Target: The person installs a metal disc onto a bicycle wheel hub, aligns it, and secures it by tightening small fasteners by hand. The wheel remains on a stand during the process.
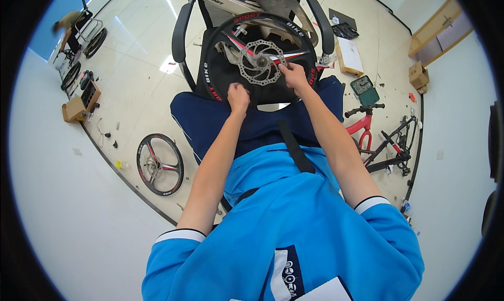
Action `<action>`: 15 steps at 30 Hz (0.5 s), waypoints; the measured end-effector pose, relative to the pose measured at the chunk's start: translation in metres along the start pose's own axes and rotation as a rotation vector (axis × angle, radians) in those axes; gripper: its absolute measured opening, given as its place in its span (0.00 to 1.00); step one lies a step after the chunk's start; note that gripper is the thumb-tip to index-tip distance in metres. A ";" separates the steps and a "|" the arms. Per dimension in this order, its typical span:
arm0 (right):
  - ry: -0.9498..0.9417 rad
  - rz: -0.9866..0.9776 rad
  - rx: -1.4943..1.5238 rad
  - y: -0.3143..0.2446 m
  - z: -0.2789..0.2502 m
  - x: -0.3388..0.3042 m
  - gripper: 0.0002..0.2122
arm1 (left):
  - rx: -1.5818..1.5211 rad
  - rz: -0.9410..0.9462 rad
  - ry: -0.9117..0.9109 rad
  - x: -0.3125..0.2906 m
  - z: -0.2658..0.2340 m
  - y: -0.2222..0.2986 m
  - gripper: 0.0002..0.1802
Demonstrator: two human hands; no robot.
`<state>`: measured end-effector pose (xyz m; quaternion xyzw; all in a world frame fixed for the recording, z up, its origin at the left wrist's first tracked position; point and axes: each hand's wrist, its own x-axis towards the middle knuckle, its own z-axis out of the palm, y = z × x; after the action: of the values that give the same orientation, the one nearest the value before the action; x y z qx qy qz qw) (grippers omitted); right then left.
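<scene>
A black bicycle wheel [208, 75] with red and white spokes rests on the office chair's seat, against my knees. A silver brake disc [247, 73] with a perforated rim sits over its hub. My right hand [295, 76] is closed in a pinch at the disc's right edge; whatever is between its fingertips is too small to make out. My left hand [239, 97] is curled closed just below and left of the disc, over the wheel's opening. Its fingers hide anything inside them.
Bike frame parts [231, 1] lie behind the wheel, between the chair's armrests [182, 30]. A second wheel [179, 167] lies on the floor at left. To the right are a green tool case [369, 97], a red frame [359, 126] and a black frame [386, 151]. Another person [71, 22] bends over a bike at far left.
</scene>
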<state>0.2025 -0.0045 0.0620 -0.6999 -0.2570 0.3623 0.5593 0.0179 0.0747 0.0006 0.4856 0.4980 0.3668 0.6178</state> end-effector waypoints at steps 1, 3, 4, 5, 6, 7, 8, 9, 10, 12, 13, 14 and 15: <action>0.011 -0.020 -0.014 0.001 0.002 0.000 0.12 | 0.108 0.019 -0.022 0.001 -0.002 -0.014 0.12; 0.037 -0.057 -0.044 0.007 0.004 0.002 0.12 | 0.240 0.065 -0.031 0.000 0.002 -0.031 0.16; 0.078 -0.087 -0.070 0.009 0.005 0.004 0.12 | 0.254 0.089 -0.024 0.004 0.007 -0.035 0.16; 0.115 -0.117 -0.092 0.011 0.008 0.007 0.12 | 0.273 0.115 -0.015 0.010 0.009 -0.039 0.16; 0.151 -0.148 -0.114 0.014 0.011 0.008 0.12 | 0.292 0.140 -0.005 0.014 0.009 -0.043 0.16; 0.151 -0.145 -0.123 0.018 0.012 0.007 0.12 | 0.296 0.141 0.000 0.014 0.007 -0.049 0.15; 0.162 -0.145 -0.128 0.023 0.010 0.010 0.12 | 0.259 0.098 -0.052 0.012 0.008 -0.043 0.14; 0.176 -0.145 -0.129 0.024 0.009 0.011 0.11 | 0.225 0.058 -0.105 0.004 0.006 -0.032 0.13; 0.182 -0.128 -0.123 0.025 0.007 0.011 0.12 | 0.191 0.017 -0.158 -0.003 0.005 -0.021 0.13; 0.167 -0.102 -0.113 0.019 0.009 0.008 0.12 | 0.071 0.002 -0.183 -0.004 -0.002 -0.019 0.11; 0.163 -0.082 -0.105 0.017 0.011 0.006 0.12 | 0.010 -0.005 -0.196 -0.004 -0.005 -0.017 0.11; 0.165 -0.055 -0.097 0.017 0.011 0.001 0.12 | -0.019 0.036 -0.157 -0.009 -0.007 -0.014 0.10; 0.167 -0.027 -0.090 0.015 0.011 -0.002 0.12 | -0.048 0.078 -0.117 -0.013 -0.007 -0.011 0.10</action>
<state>0.1919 -0.0027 0.0466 -0.7485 -0.2352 0.2832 0.5516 0.0074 0.0615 -0.0065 0.5100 0.4330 0.3735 0.6426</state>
